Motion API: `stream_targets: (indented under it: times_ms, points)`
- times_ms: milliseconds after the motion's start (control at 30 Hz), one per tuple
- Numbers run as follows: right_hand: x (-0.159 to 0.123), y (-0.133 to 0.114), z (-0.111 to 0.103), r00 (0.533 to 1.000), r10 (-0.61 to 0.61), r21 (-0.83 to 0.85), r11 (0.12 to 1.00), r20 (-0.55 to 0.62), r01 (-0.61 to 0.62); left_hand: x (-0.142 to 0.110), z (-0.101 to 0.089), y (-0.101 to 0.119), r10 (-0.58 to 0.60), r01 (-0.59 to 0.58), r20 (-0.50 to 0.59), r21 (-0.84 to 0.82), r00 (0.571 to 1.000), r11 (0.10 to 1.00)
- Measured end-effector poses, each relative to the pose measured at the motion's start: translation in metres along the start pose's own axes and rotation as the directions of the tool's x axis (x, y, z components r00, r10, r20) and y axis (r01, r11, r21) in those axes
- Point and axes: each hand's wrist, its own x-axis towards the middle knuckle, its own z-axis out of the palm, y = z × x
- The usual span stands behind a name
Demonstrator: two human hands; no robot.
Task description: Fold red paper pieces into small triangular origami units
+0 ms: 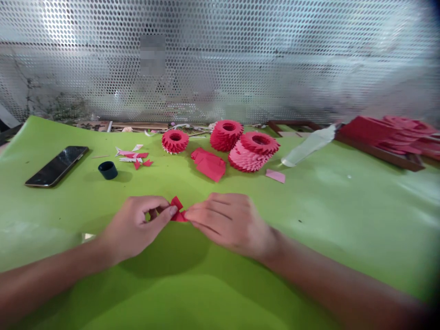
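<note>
Our left hand [134, 229] and right hand [232, 221] pinch one red paper piece [178, 217] crosswise, flap pointing away; three paper cylinders [224, 140] beyond.

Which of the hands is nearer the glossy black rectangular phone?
Left. The left hand is right of the phone and closer to the camera; the right hand is farther right, beyond the small red folded paper between them.

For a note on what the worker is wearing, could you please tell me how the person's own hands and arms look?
The left hand and right hand are ungloved. The left forearm and right forearm show no sleeves. I see no watch, bracelet, ring, cable or clear marking, though some fingers are partly hidden.
</note>
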Motion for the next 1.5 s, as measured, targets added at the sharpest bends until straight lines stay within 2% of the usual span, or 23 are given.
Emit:
stream_targets:
  times_ms: [100,233,300,367,433,500,600,733,867,1100,1333,1500]
  points:
    - [-0.001,0.001,0.001,1.000,0.011,-0.001,1.000,-0.018,-0.011,0.001,-0.003,-0.002,0.017,-0.020,-0.052,-0.049,0.998,0.999]
    - [-0.003,0.003,0.003,0.999,0.024,0.028,0.999,-0.024,-0.023,0.003,-0.005,-0.006,-0.015,0.016,0.006,-0.199,1.000,0.980]
    - [-0.003,0.003,0.004,0.998,0.050,0.087,0.995,-0.031,-0.047,0.004,-0.005,-0.007,0.007,0.003,0.033,-0.284,0.999,0.959]
    - [-0.003,0.003,0.005,0.994,0.111,0.226,0.968,-0.009,-0.106,0.005,-0.005,-0.008,0.022,-0.006,0.041,-0.354,0.999,0.935]
    - [-0.002,0.002,0.007,0.981,0.190,0.413,0.891,0.034,-0.187,0.006,-0.005,-0.007,0.018,0.007,0.056,-0.408,0.998,0.913]
    - [0.000,0.002,0.008,0.960,0.267,0.569,0.779,0.081,-0.265,0.007,-0.006,-0.006,0.014,0.022,0.078,-0.444,0.997,0.896]
    - [0.002,0.001,0.007,0.923,0.348,0.680,0.637,0.166,-0.363,0.009,-0.008,-0.005,0.020,0.030,0.096,-0.485,0.995,0.874]
    - [0.004,0.000,0.005,0.866,0.419,0.684,0.549,0.272,-0.481,0.010,-0.008,-0.006,0.038,0.016,0.093,-0.520,0.995,0.854]
    - [0.006,-0.002,0.005,0.786,0.535,0.641,0.494,0.308,-0.588,0.008,-0.007,-0.007,0.021,0.011,0.062,-0.479,0.998,0.878]
    - [0.007,-0.001,0.010,0.755,0.601,0.636,0.480,0.264,-0.604,0.008,-0.005,-0.007,0.086,-0.074,0.004,-0.468,0.996,0.881]
    - [0.007,-0.004,0.011,0.658,0.674,0.675,0.316,0.335,-0.667,0.009,-0.004,-0.011,0.059,-0.035,0.039,-0.450,0.998,0.892]
    - [0.010,-0.007,0.010,0.614,0.695,0.733,0.184,0.375,-0.655,0.009,-0.001,-0.011,-0.036,0.052,0.044,-0.441,0.998,0.896]
